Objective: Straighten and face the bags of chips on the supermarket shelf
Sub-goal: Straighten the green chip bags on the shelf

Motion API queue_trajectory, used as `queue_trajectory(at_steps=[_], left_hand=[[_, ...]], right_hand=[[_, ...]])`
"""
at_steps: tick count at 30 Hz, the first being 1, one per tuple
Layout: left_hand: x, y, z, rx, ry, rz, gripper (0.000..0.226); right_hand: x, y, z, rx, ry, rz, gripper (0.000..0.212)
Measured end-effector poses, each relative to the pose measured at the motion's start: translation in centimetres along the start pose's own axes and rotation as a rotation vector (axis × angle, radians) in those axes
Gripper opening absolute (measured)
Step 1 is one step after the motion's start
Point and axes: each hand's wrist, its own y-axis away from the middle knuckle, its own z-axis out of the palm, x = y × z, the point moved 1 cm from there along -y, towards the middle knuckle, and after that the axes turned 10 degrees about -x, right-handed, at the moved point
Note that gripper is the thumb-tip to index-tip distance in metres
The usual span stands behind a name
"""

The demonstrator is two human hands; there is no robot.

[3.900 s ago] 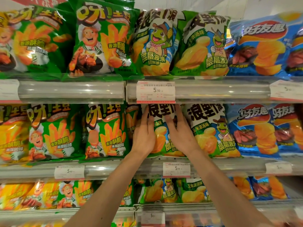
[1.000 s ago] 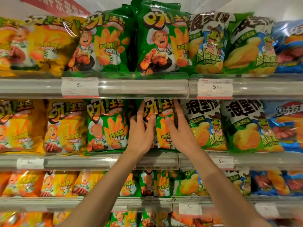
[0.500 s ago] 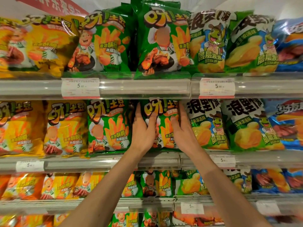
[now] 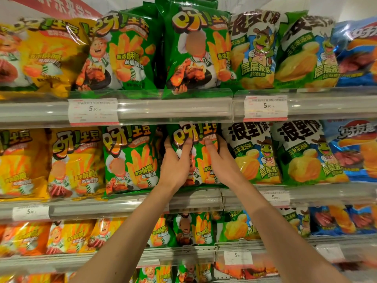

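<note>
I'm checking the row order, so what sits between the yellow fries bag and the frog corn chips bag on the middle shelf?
In the head view, two green fries bags: one free, one held by both hands.

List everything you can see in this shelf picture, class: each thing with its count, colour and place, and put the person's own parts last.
Top shelf bags: six, two yellow at left, two green, two green-and-white frog bags, one blue at right edge.
Middle shelf bags: two yellow at left, one green beside them, two frog bags, one blue at right.
Held green bag: one, middle shelf centre, between both hands.
Lower shelf bags: many, same colours, count unclear.
Price tags: several, white with red edge, on the clear shelf rails.
Red banner: one, top left.
Left hand: grips the held bag's left side.
Right hand: grips its right side.
</note>
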Motion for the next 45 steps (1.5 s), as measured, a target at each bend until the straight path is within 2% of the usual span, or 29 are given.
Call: queue_trajectory(at_steps=[5, 8, 11, 15, 18, 21, 25, 30, 36, 45], left_hand=[[0.4, -0.1, 0.2, 0.002, -0.132, 0.014, 0.098], [0.4, -0.3, 0.0, 0.025, -0.087, 0.066, 0.104], [0.4, 0.2, 0.3, 0.069, -0.068, 0.14, 0.088], [-0.1, 0.5, 0.4, 0.159, -0.11, 0.244, 0.08], [0.2, 0.1, 0.1, 0.137, -0.141, 0.273, 0.07], [0.9, -0.3, 0.1, 0.08, -0.192, 0.253, 0.061], [1.0, -0.4, 0.1, 0.033, -0.216, 0.317, 0.064], [0.3, -1.3, 0.1, -0.008, -0.052, 0.311, 0.057], [-0.7, 0.7, 0.8, 0.039, -0.2, 0.319, 0.061], [-0.7, 0.6, 0.4, 0.01, -0.252, 0.283, 0.072]], right_hand=[[-0.2, 0.0, -0.5, 0.026, 0.019, -0.004, 0.056], [-0.3, 0.0, -0.6, 0.045, 0.033, -0.011, 0.052], [-0.4, 0.2, -0.3, 0.076, 0.04, -0.03, 0.052], [-0.2, 0.3, -0.3, 0.077, 0.053, -0.059, 0.053], [-0.4, 0.6, -0.6, 0.114, 0.133, -0.131, 0.057], [-1.1, 0.6, -0.6, 0.077, 0.238, -0.197, 0.055], [-1.2, 0.6, -0.8, 0.035, 0.285, -0.217, 0.052], [-1.2, 0.0, -1.2, 0.058, 0.291, -0.168, 0.053], [0.5, 0.9, -0.4, 0.034, 0.248, -0.204, 0.061], [-0.2, 1.1, -0.7, -0.007, 0.27, -0.156, 0.064]])
